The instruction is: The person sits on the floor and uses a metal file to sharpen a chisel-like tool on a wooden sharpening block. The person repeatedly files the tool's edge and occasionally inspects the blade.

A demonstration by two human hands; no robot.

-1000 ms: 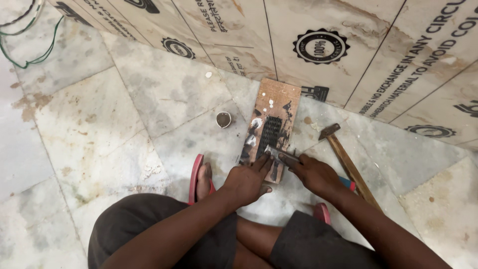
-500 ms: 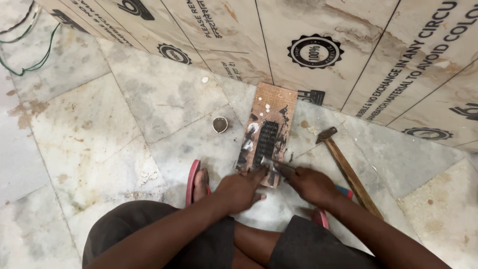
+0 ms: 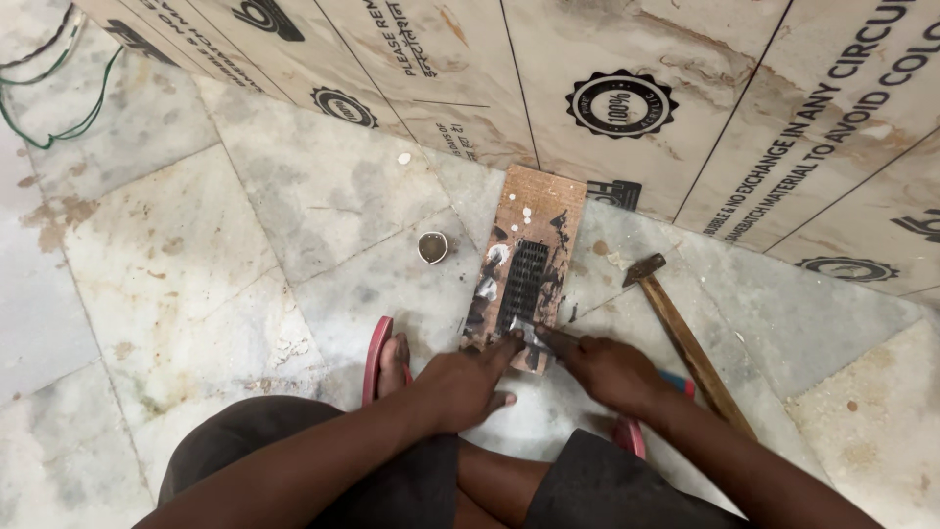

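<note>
Wooden board [image 3: 534,257] lies flat on the marble floor [image 3: 196,255], its far end just short of the printed panels [image 3: 627,88] that lean along the back, and it carries a dark ribbed piece [image 3: 525,284] down its middle. We go from large to small. Our left hand [image 3: 460,387] presses on the board's near end, fingers spread and flat, closed on nothing. Our right hand [image 3: 607,370] is pinched narrowly around a small metal tool [image 3: 534,335] whose tip touches the ribbed piece's near end.

Compared with a second ago, both hands have slid toward the board's lower edge and the tool now lies flatter and closer in. We judge the work has moved to the piece's near edge, with the left hand steadying.

A hammer [image 3: 681,333] lies untouched just right of the board. A red sandal [image 3: 377,358] sits beside our left wrist. A small round cap [image 3: 432,247] rests apart, left of the board.
</note>
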